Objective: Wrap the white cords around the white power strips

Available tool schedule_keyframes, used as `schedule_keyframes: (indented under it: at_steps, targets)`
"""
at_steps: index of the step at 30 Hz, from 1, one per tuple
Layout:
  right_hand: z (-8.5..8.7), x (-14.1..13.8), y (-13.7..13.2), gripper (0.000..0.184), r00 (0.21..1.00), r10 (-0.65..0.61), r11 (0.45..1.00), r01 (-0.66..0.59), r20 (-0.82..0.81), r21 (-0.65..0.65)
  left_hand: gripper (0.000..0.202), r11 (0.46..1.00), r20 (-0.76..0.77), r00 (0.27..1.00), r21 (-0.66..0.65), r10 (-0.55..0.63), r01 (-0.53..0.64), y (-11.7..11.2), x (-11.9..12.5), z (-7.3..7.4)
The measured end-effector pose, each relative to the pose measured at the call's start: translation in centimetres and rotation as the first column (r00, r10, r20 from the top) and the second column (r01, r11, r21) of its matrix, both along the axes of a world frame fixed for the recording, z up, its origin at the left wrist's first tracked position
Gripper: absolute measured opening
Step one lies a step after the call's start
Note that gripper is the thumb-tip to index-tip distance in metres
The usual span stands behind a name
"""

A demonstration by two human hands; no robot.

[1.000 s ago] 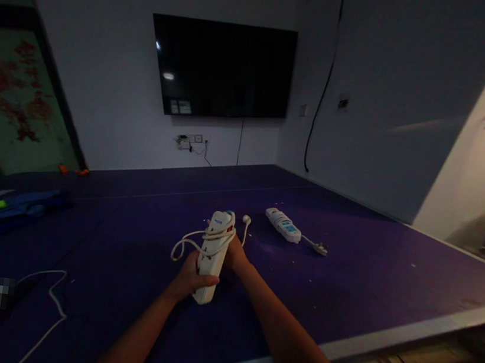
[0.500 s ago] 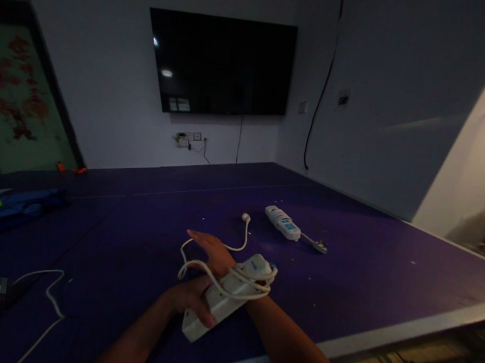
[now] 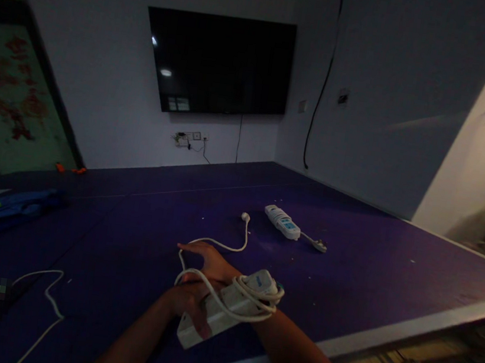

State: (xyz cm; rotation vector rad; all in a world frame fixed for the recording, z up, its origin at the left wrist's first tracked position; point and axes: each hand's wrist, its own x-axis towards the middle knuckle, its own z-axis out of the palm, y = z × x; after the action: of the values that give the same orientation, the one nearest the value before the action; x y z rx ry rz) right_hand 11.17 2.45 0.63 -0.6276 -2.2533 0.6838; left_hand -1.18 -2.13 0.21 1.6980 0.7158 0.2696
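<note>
A white power strip with its cord wound around the far end is tilted above the table's near edge. My left hand is closed around its near end, thumb across the face. Behind the strip, my right hand reaches leftward, one digit stretched out and the lower fingers curled at the white cord; the left hand and strip partly hide them. From there the cord runs over the table to its plug. A second power strip, cord wrapped round it, lies farther back with its plug beside it.
The purple table has a pale edge strip at right. Dark blue cloth lies at left, a thin white cable nearer. A television hangs on the back wall; a black cable dangles at the right wall.
The held power strip's far end has moved lower and slightly right, so it tilts flatter. My right hand has shifted a little down and left, and the cord loop has moved with it.
</note>
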Motion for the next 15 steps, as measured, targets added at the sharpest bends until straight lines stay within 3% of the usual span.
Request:
schedule_keyframes:
  at_steps: [4, 8, 12, 15]
  targets:
    - [0.1, 0.1, -0.3, 0.049, 0.995, -0.058, 0.998, 0.057, -0.078, -0.013, 0.074, 0.991, 0.063, 0.998, -0.128, -0.023, 0.031, -0.1, 0.0, 0.0]
    - [-0.8, 0.3, 1.4, 0.048, 0.937, -0.202, 0.979, 0.200, -0.284, -0.035, 0.073, 0.979, 0.054, 0.998, -0.201, 0.044, -0.032, -0.2, -0.5, 0.1]
    - [-1.1, 1.4, 3.7, 0.050, 0.787, -0.335, 0.936, 0.341, -0.518, -0.088, 0.067, 0.974, 0.074, 0.988, -0.195, 0.133, -0.116, 0.1, -0.9, 0.3]
    - [-0.7, 2.9, 5.0, 0.054, 0.617, -0.518, 0.840, 0.498, -0.592, -0.215, 0.061, 0.958, 0.113, 0.965, -0.194, 0.236, -0.211, 0.5, -0.8, 0.2]
